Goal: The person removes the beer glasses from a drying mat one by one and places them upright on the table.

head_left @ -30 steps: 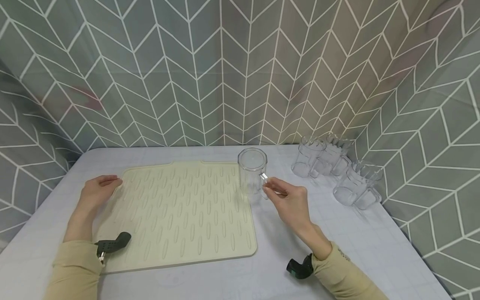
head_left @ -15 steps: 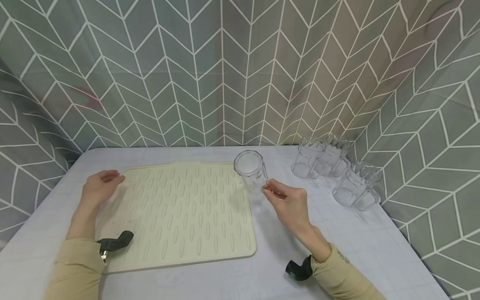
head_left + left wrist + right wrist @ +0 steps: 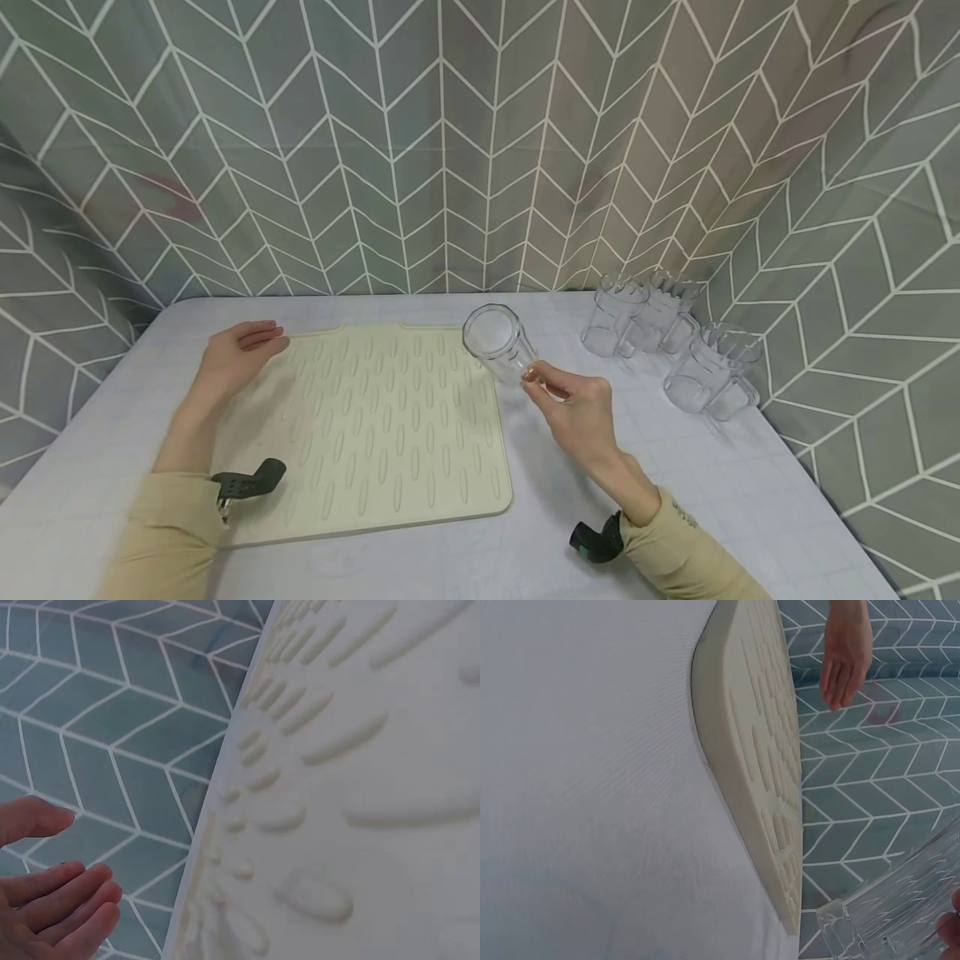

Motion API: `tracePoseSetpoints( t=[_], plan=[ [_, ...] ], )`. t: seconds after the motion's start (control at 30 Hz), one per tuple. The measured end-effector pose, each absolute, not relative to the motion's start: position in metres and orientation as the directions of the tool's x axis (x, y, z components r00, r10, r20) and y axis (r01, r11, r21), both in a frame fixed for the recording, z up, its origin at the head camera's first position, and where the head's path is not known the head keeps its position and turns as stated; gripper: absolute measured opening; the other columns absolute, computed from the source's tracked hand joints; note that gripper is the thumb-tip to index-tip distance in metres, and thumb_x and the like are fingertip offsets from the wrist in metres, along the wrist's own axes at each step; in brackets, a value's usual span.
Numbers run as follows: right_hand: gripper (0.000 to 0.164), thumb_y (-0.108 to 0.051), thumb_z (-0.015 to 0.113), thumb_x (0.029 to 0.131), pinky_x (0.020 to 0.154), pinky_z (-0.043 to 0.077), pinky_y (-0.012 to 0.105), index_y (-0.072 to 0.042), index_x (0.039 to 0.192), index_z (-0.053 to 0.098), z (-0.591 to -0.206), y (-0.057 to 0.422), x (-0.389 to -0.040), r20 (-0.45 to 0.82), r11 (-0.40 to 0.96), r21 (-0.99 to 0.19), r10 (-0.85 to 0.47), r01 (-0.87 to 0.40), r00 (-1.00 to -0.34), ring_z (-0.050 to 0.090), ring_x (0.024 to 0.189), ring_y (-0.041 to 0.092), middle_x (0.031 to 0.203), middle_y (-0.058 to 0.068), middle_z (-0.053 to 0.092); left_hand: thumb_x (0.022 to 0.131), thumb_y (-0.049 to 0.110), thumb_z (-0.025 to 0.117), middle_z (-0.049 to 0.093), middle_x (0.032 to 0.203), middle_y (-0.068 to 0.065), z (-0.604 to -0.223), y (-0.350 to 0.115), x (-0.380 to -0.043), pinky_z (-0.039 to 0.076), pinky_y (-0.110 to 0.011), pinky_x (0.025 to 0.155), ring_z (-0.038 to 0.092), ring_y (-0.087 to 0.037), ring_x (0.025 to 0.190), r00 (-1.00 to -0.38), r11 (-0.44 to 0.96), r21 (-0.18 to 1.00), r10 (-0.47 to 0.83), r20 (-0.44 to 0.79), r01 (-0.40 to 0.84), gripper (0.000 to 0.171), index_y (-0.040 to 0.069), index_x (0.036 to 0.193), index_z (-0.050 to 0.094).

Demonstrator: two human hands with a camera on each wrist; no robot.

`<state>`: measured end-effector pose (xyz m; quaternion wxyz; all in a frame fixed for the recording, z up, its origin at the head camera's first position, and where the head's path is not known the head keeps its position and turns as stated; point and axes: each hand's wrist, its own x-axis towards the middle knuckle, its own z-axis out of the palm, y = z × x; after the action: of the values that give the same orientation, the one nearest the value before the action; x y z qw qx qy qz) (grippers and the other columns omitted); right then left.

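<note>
My right hand [image 3: 581,412] pinches the handle of a clear ribbed mug [image 3: 498,337] over the far right corner of a cream ridged mat [image 3: 375,425]. The mug leans to the left, its round end facing up and towards the head camera. In the right wrist view, the mug [image 3: 892,900] shows at the lower right with only fingertips beside it. My left hand [image 3: 240,354] hovers over the mat's far left part, holding nothing. Its fingers [image 3: 67,892] are fairly straight, with the thumb apart, in the left wrist view.
Three more clear mugs stand at the right of the white-covered table: two close together at the back [image 3: 611,321] [image 3: 663,312] and one nearer [image 3: 708,371]. A grey patterned curtain [image 3: 450,150] hangs behind and at both sides. Each wrist wears a black camera [image 3: 251,481].
The mug has gone from upright to tilted, its upper end moving left, while the right hand stays nearly in place. My left hand has moved right and farther back over the mat.
</note>
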<state>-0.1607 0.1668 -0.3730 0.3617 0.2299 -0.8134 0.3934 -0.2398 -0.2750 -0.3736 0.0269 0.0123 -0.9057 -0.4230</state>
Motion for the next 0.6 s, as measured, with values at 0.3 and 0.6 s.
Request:
tracePoseSetpoints(
  t=[0.3, 0.6],
  plan=[
    [0.017, 0.006, 0.085, 0.071, 0.072, 0.063, 0.024, -0.003, 0.084, 0.079, -0.374, 0.166, -0.160, 0.779, 0.621, -0.445, -0.087, -0.645, -0.621, 0.076, 0.074, 0.019, 0.074, 0.005, 0.076, 0.099, 0.040, 0.061, 0.053, 0.143, -0.025, -0.365, -0.242, -0.236, 0.049, -0.050, 0.103, 0.047, -0.043, 0.135, -0.995, 0.599, 0.795, 0.065, 0.070, 0.095, 0.065, -0.002, 0.146, 0.044],
    [0.016, 0.004, 0.086, 0.071, 0.061, 0.060, 0.023, -0.007, 0.081, 0.078, -0.373, 0.166, -0.160, 0.787, 0.645, -0.412, -0.104, -0.643, -0.608, 0.075, 0.071, 0.015, 0.074, 0.003, 0.076, 0.095, 0.038, 0.068, 0.053, 0.144, -0.020, -0.350, -0.204, -0.228, 0.045, -0.048, 0.112, 0.048, -0.038, 0.136, -0.980, 0.538, 0.827, 0.184, 0.072, 0.161, 0.066, 0.003, 0.146, 0.045]
  ],
)
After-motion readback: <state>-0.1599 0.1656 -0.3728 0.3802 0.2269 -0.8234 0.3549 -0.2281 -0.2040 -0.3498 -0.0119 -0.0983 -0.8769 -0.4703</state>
